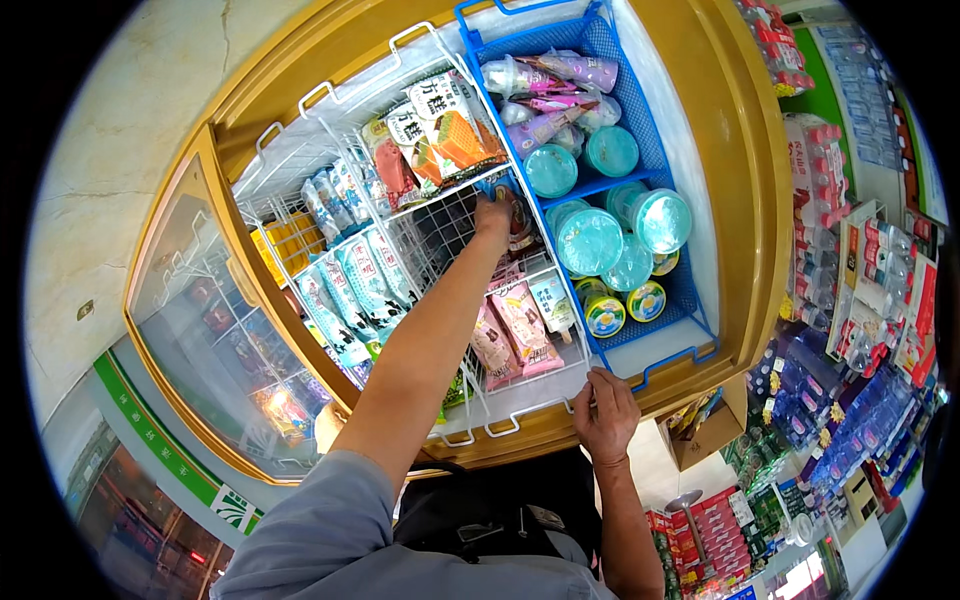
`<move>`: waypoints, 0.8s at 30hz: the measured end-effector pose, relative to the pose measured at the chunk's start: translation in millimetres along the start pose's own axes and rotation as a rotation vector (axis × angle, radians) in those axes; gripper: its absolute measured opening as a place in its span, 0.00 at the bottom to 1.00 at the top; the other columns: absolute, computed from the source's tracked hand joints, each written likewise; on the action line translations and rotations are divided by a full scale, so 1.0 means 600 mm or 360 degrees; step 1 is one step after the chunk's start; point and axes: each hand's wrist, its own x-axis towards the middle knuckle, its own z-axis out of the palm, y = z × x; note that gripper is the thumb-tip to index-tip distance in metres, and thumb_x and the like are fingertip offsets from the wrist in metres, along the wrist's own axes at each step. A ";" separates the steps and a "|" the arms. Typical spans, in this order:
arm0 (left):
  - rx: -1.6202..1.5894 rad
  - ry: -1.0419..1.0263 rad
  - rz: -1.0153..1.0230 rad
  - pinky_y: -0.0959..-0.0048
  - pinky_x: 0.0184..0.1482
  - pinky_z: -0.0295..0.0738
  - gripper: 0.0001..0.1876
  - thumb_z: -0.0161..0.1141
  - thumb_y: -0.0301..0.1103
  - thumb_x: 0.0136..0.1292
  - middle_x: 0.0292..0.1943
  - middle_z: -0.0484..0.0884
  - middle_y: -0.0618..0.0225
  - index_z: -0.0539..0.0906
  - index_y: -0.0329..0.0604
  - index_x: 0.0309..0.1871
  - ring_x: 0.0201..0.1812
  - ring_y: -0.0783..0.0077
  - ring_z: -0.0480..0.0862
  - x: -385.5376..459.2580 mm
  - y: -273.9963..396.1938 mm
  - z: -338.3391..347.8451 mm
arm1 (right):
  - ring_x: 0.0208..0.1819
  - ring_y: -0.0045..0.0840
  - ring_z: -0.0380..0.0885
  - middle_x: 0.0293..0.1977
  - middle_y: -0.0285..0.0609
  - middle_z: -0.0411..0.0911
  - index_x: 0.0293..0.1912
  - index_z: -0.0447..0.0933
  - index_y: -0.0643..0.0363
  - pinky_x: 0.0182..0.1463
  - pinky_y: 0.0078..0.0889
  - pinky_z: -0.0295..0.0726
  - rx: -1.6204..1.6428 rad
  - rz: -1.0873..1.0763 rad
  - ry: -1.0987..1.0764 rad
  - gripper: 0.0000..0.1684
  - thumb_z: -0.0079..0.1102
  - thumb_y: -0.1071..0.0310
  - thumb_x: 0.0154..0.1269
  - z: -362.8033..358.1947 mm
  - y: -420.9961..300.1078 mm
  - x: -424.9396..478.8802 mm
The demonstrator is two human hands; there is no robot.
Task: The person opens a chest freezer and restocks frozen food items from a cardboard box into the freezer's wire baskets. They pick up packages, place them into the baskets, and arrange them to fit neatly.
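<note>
My left hand (493, 216) reaches into a white wire basket (495, 259) inside a chest freezer. Its fingers close on a blue and brown ice cream wrapper (520, 217), partly hidden by the hand. My right hand (609, 412) is at the freezer's near edge, fingers curled beside the corner of the wire basket; whether it grips the wire cannot be told. Pink ice cream packets (525, 326) and a white-green packet (553, 304) lie just nearer than the left hand. Beyond it are orange-and-white packets (442, 127). Pale blue packets (360, 281) fill a section to the left.
A blue basket (652, 142) holds wrapped cones (559, 124), teal-lidded tubs (590, 241) and yellow-rimmed tubs (646, 301). The freezer's yellow frame (731, 187) surrounds the baskets, with a glass lid (225, 330) at left. A cardboard box (701, 431) and packs of bottles (814, 390) stand at right.
</note>
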 end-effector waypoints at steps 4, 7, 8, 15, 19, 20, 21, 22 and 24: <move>-0.0118 -0.0125 0.0055 0.54 0.39 0.87 0.22 0.64 0.22 0.64 0.48 0.85 0.51 0.76 0.38 0.61 0.42 0.54 0.88 -0.012 -0.007 -0.004 | 0.40 0.43 0.84 0.44 0.47 0.85 0.45 0.81 0.62 0.45 0.41 0.85 -0.0037 0.0043 0.0006 0.14 0.68 0.77 0.57 0.003 0.003 -0.006; 0.0131 -0.0161 0.0019 0.53 0.39 0.86 0.20 0.65 0.26 0.63 0.45 0.85 0.53 0.78 0.39 0.59 0.40 0.55 0.88 -0.007 -0.009 -0.019 | 0.42 0.41 0.85 0.44 0.47 0.84 0.43 0.81 0.59 0.46 0.41 0.85 -0.0030 0.0093 -0.0006 0.15 0.71 0.73 0.54 0.011 0.010 -0.018; 0.0143 -0.0206 0.0009 0.53 0.40 0.85 0.20 0.66 0.26 0.61 0.45 0.86 0.54 0.79 0.40 0.58 0.41 0.55 0.88 0.004 -0.008 -0.041 | 0.44 0.42 0.85 0.45 0.48 0.84 0.42 0.80 0.59 0.47 0.42 0.85 -0.0020 0.0146 0.0013 0.14 0.70 0.72 0.54 0.011 0.007 -0.018; 0.0069 -0.0077 0.0268 0.55 0.62 0.72 0.30 0.67 0.25 0.60 0.61 0.80 0.57 0.75 0.45 0.68 0.60 0.58 0.80 -0.190 0.106 -0.070 | 0.51 0.39 0.83 0.50 0.44 0.82 0.52 0.81 0.56 0.53 0.39 0.85 0.0404 0.0040 0.0342 0.18 0.69 0.70 0.61 -0.014 0.026 -0.029; 0.0124 -0.0251 0.0879 0.62 0.65 0.68 0.29 0.62 0.26 0.66 0.61 0.77 0.63 0.73 0.41 0.72 0.61 0.66 0.76 -0.389 0.121 -0.066 | 0.48 0.42 0.82 0.46 0.46 0.81 0.51 0.81 0.58 0.52 0.39 0.84 0.0579 0.0255 0.0712 0.18 0.67 0.76 0.60 -0.079 0.055 -0.087; 0.0183 -0.0316 0.1002 0.64 0.65 0.69 0.29 0.61 0.25 0.68 0.61 0.77 0.64 0.72 0.39 0.72 0.61 0.67 0.77 -0.437 0.118 -0.061 | 0.47 0.43 0.81 0.45 0.47 0.80 0.51 0.80 0.58 0.53 0.39 0.83 0.0588 0.0360 0.0788 0.18 0.67 0.77 0.60 -0.099 0.073 -0.118; 0.0240 -0.0373 0.1124 0.66 0.65 0.69 0.28 0.59 0.25 0.69 0.61 0.77 0.64 0.72 0.37 0.72 0.60 0.69 0.77 -0.491 0.112 -0.051 | 0.47 0.45 0.81 0.45 0.49 0.80 0.50 0.80 0.59 0.54 0.42 0.81 0.0480 0.0426 0.0844 0.17 0.65 0.79 0.61 -0.121 0.114 -0.147; 0.0296 -0.0431 0.1255 0.68 0.65 0.70 0.26 0.58 0.23 0.70 0.60 0.78 0.64 0.72 0.36 0.72 0.59 0.69 0.77 -0.549 0.103 -0.041 | 0.47 0.46 0.80 0.44 0.50 0.80 0.50 0.80 0.60 0.54 0.44 0.79 0.0488 0.0571 0.0961 0.16 0.65 0.79 0.61 -0.114 0.177 -0.183; 0.0393 -0.0605 0.1362 0.68 0.66 0.71 0.24 0.56 0.22 0.72 0.59 0.79 0.63 0.73 0.34 0.71 0.59 0.70 0.78 -0.661 0.075 -0.004 | 0.53 0.50 0.76 0.50 0.54 0.77 0.52 0.77 0.63 0.58 0.49 0.76 0.0170 0.0962 0.0996 0.21 0.67 0.72 0.59 -0.132 0.306 -0.265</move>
